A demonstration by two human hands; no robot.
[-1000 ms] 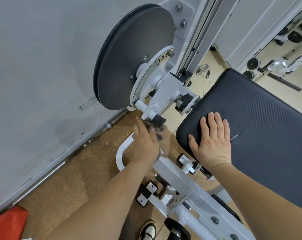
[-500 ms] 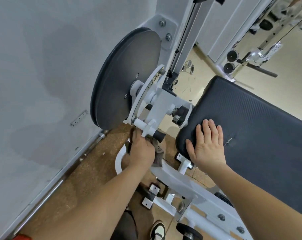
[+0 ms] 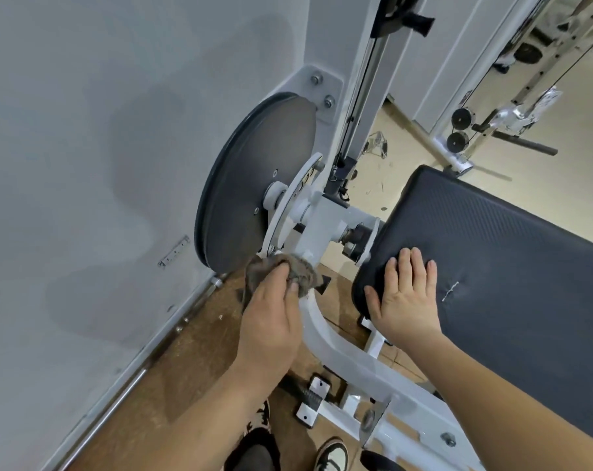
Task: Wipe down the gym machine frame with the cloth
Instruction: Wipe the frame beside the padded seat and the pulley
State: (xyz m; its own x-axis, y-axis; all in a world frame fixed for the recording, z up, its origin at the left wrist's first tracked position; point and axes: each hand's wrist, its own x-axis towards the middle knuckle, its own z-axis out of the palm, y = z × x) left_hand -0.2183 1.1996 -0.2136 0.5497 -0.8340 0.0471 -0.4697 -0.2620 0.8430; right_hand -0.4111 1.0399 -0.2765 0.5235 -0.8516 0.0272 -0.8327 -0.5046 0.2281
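Your left hand (image 3: 271, 322) grips the grey cloth (image 3: 300, 270) with curled fingers against the white frame (image 3: 342, 353), cloth at 5 o'clock of the dark disc (image 3: 254, 185), your right hand (image 3: 407, 300) spread flat on the black pad (image 3: 499, 253), at 3 o'clock of the cloth.

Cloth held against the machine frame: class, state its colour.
Greyish brown cloth, gripped by the left hand; the head view shows it best.
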